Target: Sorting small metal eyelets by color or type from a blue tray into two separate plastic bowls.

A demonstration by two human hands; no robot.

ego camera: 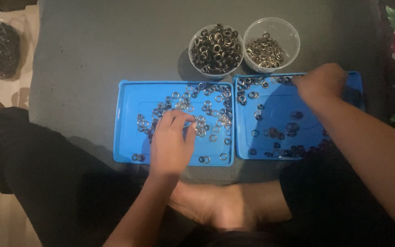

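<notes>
Head view: left hand (172, 142) over left blue tray (129, 123), fingertips pinched among scattered metal rings (202, 116); whether ring sits in grip, cannot tell. Right hand (321, 82) curled closed at top edge of right blue tray (270, 103), contents hidden. Two clear cups (216, 49) of rings just behind trays, on grey mat (92, 59).

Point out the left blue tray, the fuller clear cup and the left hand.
left blue tray (131, 98): head view, bare upper-left floor.
fuller clear cup (216, 49): head view, ring pile inside.
left hand (171, 142): head view, back of hand.
</notes>
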